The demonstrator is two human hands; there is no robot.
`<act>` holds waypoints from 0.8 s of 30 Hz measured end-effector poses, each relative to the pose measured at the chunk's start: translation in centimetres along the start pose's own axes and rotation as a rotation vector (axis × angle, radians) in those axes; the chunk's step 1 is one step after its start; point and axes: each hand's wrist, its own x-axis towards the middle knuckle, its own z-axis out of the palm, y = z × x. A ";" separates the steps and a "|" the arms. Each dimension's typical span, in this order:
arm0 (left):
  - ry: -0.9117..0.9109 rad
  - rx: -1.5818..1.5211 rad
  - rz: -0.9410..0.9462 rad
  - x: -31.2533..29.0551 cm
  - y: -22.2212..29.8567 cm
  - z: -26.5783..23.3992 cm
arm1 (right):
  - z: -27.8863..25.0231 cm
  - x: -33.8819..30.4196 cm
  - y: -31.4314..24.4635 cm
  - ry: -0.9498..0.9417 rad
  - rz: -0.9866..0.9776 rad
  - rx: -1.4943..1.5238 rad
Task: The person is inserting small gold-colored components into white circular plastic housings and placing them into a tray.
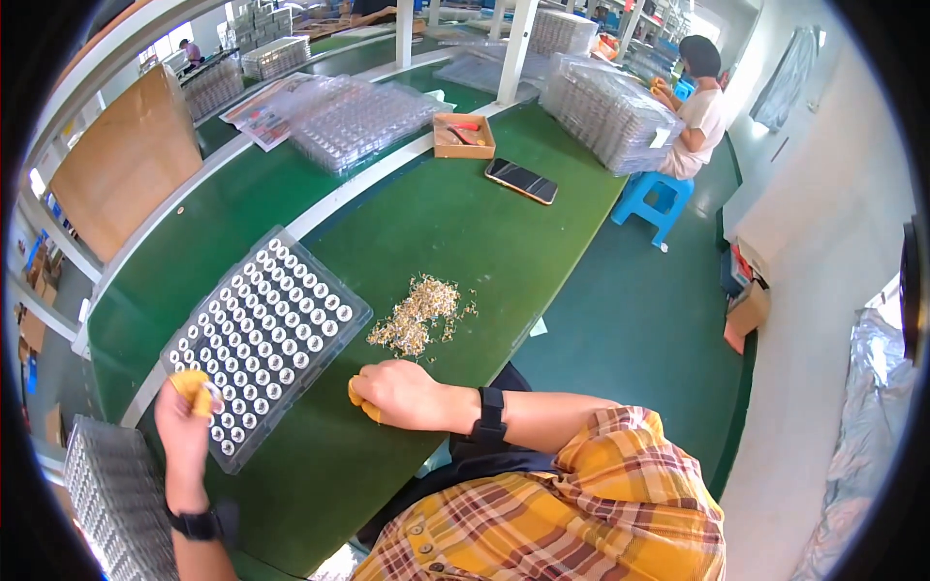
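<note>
A clear plastic tray [339, 337] holds rows of small white round parts with dark centres. At its near left edge is my left hand [184, 426], yellow covers on its fingertips, the fingers pinched together. A whitish bit shows at those fingertips; I cannot tell whether it is held or sits in the tray. My right hand [402, 395], also with yellow fingertip covers, rests curled on the green table just right of the tray. What its fingers hold, if anything, is hidden. Beyond that hand lies a loose pile of tiny gold and white pieces [418, 315].
Farther along the green table [407, 213] lie a phone [521, 181] and a small cardboard box [463, 150] with red-handled pliers. Stacked clear trays stand at the far end [610, 111] and lower left [114, 494]. Another person [702, 116] sits beyond, on a blue stool [654, 201].
</note>
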 end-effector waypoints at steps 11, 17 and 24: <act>-0.111 -0.053 -0.202 -14.2 -1.4 8.5 | 3.0 0.7 -0.1 -0.026 -0.049 -0.167; -0.019 -0.421 -0.210 -12.6 -1.5 11.4 | 0.4 2.4 0.6 -0.079 0.037 0.113; 0.006 -0.421 -0.328 -12.6 -0.5 11.4 | 0.1 2.6 1.3 -0.050 -0.105 0.061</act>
